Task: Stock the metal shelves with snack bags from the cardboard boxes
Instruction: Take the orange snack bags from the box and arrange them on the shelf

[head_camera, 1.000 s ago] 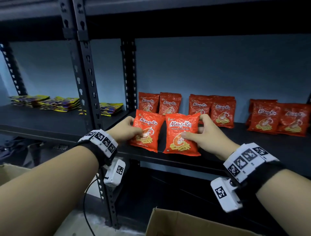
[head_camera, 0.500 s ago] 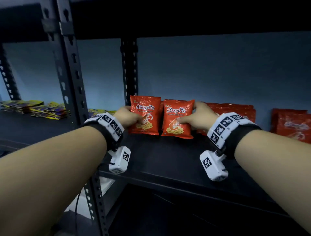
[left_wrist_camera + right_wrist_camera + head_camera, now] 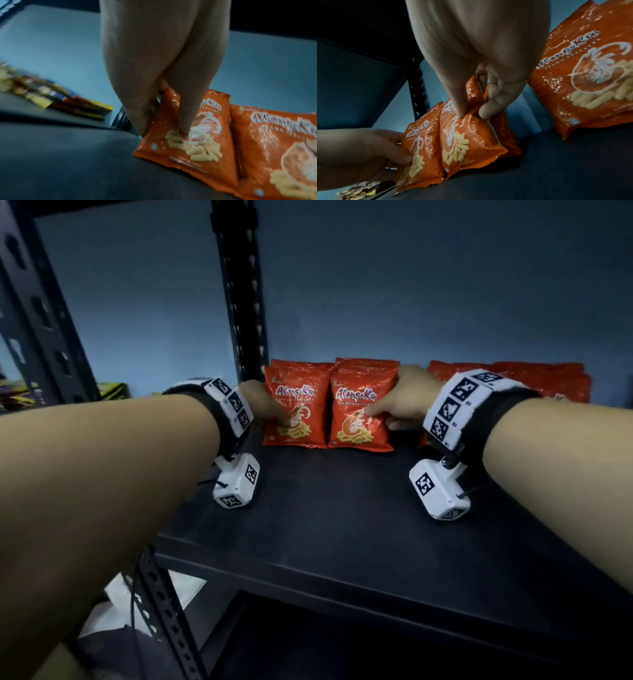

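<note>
While pinched at their outer edges, two red bags (image 3: 295,405) and (image 3: 359,410) standing side by side, upright, touching, bottoms on the dark shelf (image 3: 342,508), leaned against more red bags behind. Left bag held by the left hand (image 3: 262,405): thumb pressed on the printed front, the other fingers (image 3: 137,117) tucked behind the edge, clamped on the pack. Right bag held likewise by the right hand (image 3: 407,402), thumb on the front and fingers (image 3: 489,109) curled round the side, clamped on it too. Gripped at the outer edges, probably to keep both fronts facing out and to press the pair together into a neat row. Placed near the back, likely so the stack behind props them upright and front room stays free. Judged: placing step nearly done, only letting go left. Further right, more red bags (image 3: 548,385) against the wall (image 3: 411,285), well apart from the pair. On the left, a black upright post (image 3: 245,302), beyond it flat yellow packs (image 3: 109,390) on the neighbouring shelf. No boxes in sight here.
</note>
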`<action>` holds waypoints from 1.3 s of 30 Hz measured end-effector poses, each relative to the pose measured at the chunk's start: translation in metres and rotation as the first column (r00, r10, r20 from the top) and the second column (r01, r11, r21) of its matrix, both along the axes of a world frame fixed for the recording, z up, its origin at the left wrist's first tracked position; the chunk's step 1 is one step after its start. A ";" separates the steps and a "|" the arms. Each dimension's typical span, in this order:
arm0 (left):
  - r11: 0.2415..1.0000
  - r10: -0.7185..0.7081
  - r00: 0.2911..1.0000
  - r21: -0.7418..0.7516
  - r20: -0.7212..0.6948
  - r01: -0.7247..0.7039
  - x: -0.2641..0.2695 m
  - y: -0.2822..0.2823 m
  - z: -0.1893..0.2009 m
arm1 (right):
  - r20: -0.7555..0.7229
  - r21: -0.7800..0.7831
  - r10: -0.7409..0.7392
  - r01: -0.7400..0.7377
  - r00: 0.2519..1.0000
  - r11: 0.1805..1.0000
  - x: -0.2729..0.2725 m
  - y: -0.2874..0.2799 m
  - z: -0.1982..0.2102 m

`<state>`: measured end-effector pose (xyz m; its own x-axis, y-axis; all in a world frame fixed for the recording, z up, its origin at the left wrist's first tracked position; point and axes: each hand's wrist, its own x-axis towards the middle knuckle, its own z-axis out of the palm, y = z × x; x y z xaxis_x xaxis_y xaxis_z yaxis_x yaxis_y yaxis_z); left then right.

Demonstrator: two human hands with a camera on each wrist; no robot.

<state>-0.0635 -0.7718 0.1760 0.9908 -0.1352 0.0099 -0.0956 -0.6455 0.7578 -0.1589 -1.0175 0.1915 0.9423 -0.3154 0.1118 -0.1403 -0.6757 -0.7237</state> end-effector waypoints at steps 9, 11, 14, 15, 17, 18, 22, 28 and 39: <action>0.986 0.088 0.996 0.143 0.025 -0.090 -0.014 0.001 0.005 | -0.030 0.121 0.026 -0.022 0.999 0.992 -0.010 -0.002 -0.003; 0.980 0.080 0.996 0.179 0.036 -0.085 -0.021 0.006 0.006 | -0.048 0.118 0.045 -0.039 0.998 0.992 -0.021 -0.005 0.001; 0.957 0.037 0.994 0.283 0.100 -0.064 -0.041 0.012 0.012 | -0.051 0.095 0.095 -0.090 0.994 0.991 -0.047 -0.008 0.009; 0.947 0.009 0.990 0.318 0.139 -0.053 -0.051 0.012 0.015 | -0.051 0.073 0.100 -0.096 0.994 0.993 -0.059 -0.008 0.011; 0.927 -0.086 0.971 0.375 0.222 -0.003 -0.075 0.009 0.020 | -0.028 0.002 0.095 -0.095 0.995 0.995 -0.082 -0.007 0.013; 0.920 -0.142 0.957 0.390 0.253 0.034 -0.088 0.008 0.022 | -0.004 -0.026 0.099 -0.099 0.995 0.995 -0.093 -0.006 0.013; 0.897 -0.330 0.902 0.390 0.279 0.207 -0.149 0.000 0.024 | 0.046 -0.111 0.139 -0.133 0.989 0.985 -0.143 -0.001 0.009; 0.792 -0.562 0.818 0.364 0.121 0.491 -0.238 -0.016 -0.001 | 0.042 -0.138 0.226 -0.218 0.973 0.966 -0.247 0.012 -0.016; 0.584 -0.701 0.637 0.256 -0.319 0.771 -0.340 -0.041 -0.125 | -0.243 -0.007 0.282 -0.293 0.928 0.956 -0.368 -0.001 -0.157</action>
